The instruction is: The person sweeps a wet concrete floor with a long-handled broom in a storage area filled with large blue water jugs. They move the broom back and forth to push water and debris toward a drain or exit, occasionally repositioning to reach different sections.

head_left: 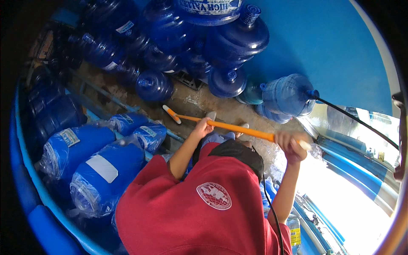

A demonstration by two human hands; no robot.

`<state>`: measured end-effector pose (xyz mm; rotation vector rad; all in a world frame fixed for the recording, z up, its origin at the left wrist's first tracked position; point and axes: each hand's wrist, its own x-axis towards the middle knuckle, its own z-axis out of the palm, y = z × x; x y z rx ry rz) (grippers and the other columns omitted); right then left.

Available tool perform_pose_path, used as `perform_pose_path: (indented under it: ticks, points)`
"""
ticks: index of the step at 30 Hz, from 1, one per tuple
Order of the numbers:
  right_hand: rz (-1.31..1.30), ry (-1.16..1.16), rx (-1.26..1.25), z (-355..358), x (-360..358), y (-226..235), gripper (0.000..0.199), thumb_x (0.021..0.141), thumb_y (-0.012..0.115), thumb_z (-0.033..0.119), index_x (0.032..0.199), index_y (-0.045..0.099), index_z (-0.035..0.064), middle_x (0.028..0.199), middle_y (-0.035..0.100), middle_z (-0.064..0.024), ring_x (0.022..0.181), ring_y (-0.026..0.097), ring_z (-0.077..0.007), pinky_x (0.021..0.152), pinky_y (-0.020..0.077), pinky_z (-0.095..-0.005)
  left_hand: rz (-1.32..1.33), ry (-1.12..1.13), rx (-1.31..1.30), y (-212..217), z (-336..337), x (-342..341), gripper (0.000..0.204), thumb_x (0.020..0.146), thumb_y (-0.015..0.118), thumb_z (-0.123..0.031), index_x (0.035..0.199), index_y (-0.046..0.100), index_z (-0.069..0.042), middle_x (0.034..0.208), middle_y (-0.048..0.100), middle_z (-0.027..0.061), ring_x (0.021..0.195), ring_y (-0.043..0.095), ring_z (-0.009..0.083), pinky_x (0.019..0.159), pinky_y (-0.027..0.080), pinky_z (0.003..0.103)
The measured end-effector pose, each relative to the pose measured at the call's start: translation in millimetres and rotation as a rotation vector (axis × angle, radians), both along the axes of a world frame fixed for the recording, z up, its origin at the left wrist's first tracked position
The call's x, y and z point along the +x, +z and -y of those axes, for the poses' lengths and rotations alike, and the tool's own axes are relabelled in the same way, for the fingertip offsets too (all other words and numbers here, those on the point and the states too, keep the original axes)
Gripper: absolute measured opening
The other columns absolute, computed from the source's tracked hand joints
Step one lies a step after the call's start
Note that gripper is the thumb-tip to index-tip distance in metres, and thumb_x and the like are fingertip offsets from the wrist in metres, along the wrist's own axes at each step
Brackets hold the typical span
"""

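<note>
A long orange pole (242,129) slants across in front of me. Its far left end carries a short T-shaped head (172,114), orange with white ends, low near the floor; I cannot tell if it is a mop or a squeegee. My left hand (204,128) is closed around the pole partway along. My right hand (292,146), smeared by motion, wraps the pole near its pale upper end. Below the pole are my red shirt (178,216) and a dark item (238,155) around my middle.
Blue water jugs (155,85) stand stacked ahead along a blue wall (323,46). Plastic-wrapped blue containers (108,168) sit at left beside a blue rail (38,187). Lighter jugs (289,95) stand at right, near a bright opening. Wet-looking concrete floor (191,102) lies between.
</note>
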<state>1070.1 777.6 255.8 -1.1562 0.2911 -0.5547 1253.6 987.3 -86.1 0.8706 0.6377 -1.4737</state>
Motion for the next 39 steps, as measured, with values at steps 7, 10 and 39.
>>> perform_pose_path:
  ticks: [7, 10, 39]
  points:
    - [-0.014, 0.167, 0.024, -50.8, 22.9, -70.3, 0.035, 0.09, 0.053, 0.016, 0.057, 0.044, 0.0031, 0.059, 0.045, -0.0062, 0.061, 0.045, -0.0181, 0.07, 0.0405, -0.0364, 0.282, 0.299, 0.552, -49.2, 0.6, -5.4, 0.018, 0.088, 0.048, -0.015, 0.103, 0.047, -0.005, 0.093, 0.059, 0.0078, 0.075, 0.068, 0.0227, 0.057, 0.055, 0.033]
    - [-0.192, 0.145, -0.09, -46.6, 9.4, -63.1, 0.037, 0.09, 0.052, 0.016, 0.057, 0.043, 0.0039, 0.059, 0.044, -0.0052, 0.061, 0.043, -0.0173, 0.07, 0.0402, -0.0359, 0.29, 0.291, 0.461, -56.6, 16.6, -19.8, 0.016, 0.084, 0.048, -0.008, 0.099, 0.046, -0.005, 0.088, 0.055, 0.0071, 0.077, 0.069, 0.0255, 0.061, 0.055, 0.034]
    - [-0.34, 0.024, -0.132, -14.1, 7.2, -23.6, 0.034, 0.088, 0.05, 0.014, 0.057, 0.04, 0.005, 0.057, 0.043, -0.0064, 0.062, 0.047, -0.0219, 0.082, 0.0409, -0.0443, 0.437, -0.34, 0.229, -49.5, 40.5, -23.4, 0.022, 0.079, 0.052, -0.01, 0.059, 0.041, -0.011, 0.052, 0.041, 0.0008, 0.038, 0.035, 0.0095, 0.035, 0.025, 0.027]
